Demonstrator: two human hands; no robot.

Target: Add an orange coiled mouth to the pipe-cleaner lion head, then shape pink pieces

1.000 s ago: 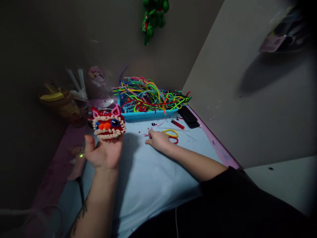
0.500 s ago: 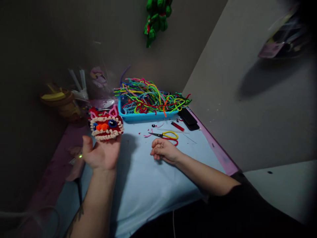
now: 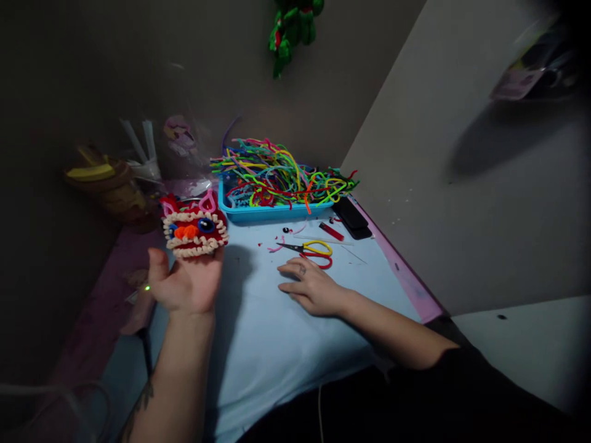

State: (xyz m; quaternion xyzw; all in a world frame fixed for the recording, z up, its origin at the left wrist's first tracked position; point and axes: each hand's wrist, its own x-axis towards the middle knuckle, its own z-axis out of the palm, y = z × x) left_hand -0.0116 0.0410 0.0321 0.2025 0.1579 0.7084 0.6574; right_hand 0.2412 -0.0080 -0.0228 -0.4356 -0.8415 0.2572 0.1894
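My left hand (image 3: 187, 283) is raised palm up, thumb out to the side, bearing a red pipe-cleaner lion head (image 3: 196, 237). The head has cream frilled edging, blue eyes, an orange nose and pink-rimmed ears. It hides my left fingers, so I cannot tell whether they are inside or beneath it. Over the blue tablecloth (image 3: 268, 351), my right hand (image 3: 314, 288) is palm down with fingers spread and nothing held. Just beyond it lie scissors (image 3: 307, 249) with one yellow and one red handle.
A blue tray (image 3: 277, 213) heaped with colourful pipe cleaners (image 3: 281, 175) stands at the back. Near it are a red lighter (image 3: 331, 231), a dark phone-like slab (image 3: 352, 218) and pink scraps. A brown pot (image 3: 111, 187) stands left; green figures (image 3: 293, 31) hang above.
My right hand has turned from loosely curled to palm down with its fingers spread. The lion head stays on my left hand, and the view has shifted slightly.
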